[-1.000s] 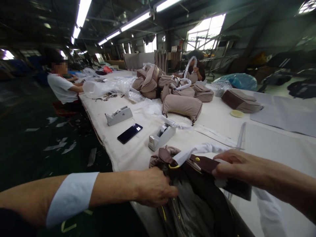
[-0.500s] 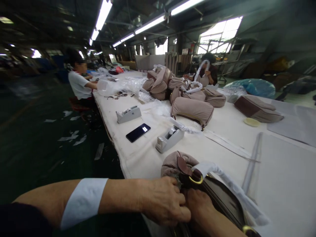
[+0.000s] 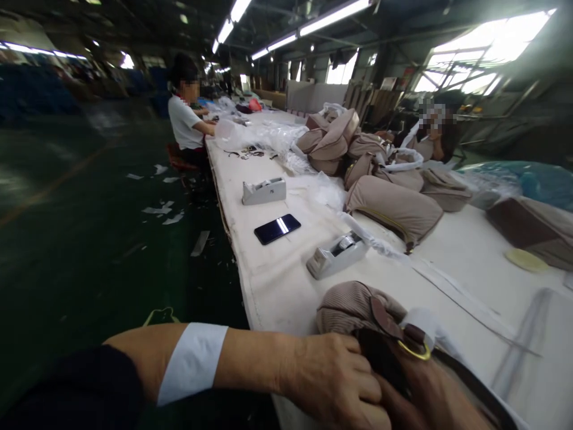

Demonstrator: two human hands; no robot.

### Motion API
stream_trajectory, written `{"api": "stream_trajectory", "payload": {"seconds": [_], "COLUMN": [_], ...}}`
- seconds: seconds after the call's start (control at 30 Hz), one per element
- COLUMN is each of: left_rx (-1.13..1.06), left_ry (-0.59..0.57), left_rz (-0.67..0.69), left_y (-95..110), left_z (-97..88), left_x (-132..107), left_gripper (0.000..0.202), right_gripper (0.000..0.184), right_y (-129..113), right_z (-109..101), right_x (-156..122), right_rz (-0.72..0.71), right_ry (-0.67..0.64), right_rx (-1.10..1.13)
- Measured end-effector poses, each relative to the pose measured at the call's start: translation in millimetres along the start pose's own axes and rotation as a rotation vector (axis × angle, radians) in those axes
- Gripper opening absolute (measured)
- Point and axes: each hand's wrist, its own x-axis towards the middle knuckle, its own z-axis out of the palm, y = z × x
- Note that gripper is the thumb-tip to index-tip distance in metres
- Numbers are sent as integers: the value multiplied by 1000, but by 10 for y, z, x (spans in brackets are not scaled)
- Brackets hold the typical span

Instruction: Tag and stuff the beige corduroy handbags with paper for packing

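Note:
A brown handbag (image 3: 358, 307) with a ribbed tan end, a dark strap tab and a gold ring (image 3: 414, 351) lies at the near edge of the white table (image 3: 286, 280). My left hand (image 3: 340, 382) is clenched on the bag's near edge, fingers curled tight. Beside it, my right hand (image 3: 430, 391) reaches into the bag's mouth under the ring, its fingers hidden inside. A white paper wrap (image 3: 425, 325) covers the handle by the ring.
Two grey tape dispensers (image 3: 335, 255) (image 3: 264, 191) and a black phone (image 3: 277, 229) lie further up the table. A pile of tan bags (image 3: 380, 179) sits beyond. Two other people sit at the table, one at the left (image 3: 185, 122), one at the right (image 3: 430, 134). Dark floor lies left.
My right hand left the strap on top and went down into the bag beside my left hand. The view swung left and tipped, so the bag now sits lower right.

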Motion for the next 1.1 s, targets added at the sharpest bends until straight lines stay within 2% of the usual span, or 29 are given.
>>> {"api": "stream_trajectory", "payload": {"seconds": [0.1,0.2,0.37,0.43,0.6,0.67,0.73,0.8,0.83,0.87,0.9,0.93,0.97,1.0,1.03,1.1], "left_rx": [-38,-70,-78,-101,-209,-238,-246,-242,-240,-235,-226,-210,-192,-179,-178,-197], "left_ry": [39,27,-62,-107,-233,-255,-246,-211,-181,-147,-110,-75,-48,-38,-52,-107], "left_rz": [68,107,38,43,46,9,-30,-41,-43,-52,-72,-104,-137,-163,-176,-172], "left_y": [-61,-89,-95,-90,-50,-52,-90,-169,-219,-269,-314,-350,-370,-372,-357,-291], "left_z": [-21,-23,-41,-68,-172,-186,-165,-114,-82,-51,-23,-2,10,10,1,-28], "left_x": [15,40,56,80,212,237,223,189,173,161,156,158,168,184,205,253], "left_gripper": [16,15,12,10,15,17,18,18,18,18,17,16,16,16,16,16], "right_gripper": [24,19,30,32,19,15,8,4,5,9,14,14,16,21,27,37], "right_y": [-55,-153,-302,-307,-155,-127,-149,-189,-197,-188,-156,-99,-17,86,205,469], "right_z": [-128,-87,4,77,361,302,37,-379,-592,-770,-886,-915,-845,-673,-408,309], "right_x": [-163,-209,-220,-236,-217,-235,-334,-565,-738,-946,-1182,-1432,-1682,-1916,-2120,-2396], "right_rz": [-25,1,78,52,25,-15,-89,-131,-95,-14,115,333,545,699,809,846], "right_ry": [-99,-223,-261,-250,-95,-63,-23,150,353,646,916,1130,1230,1197,1093,874], "right_rx": [17,-8,-229,-324,-466,-477,-407,-236,-128,-34,27,56,60,64,62,124]}}
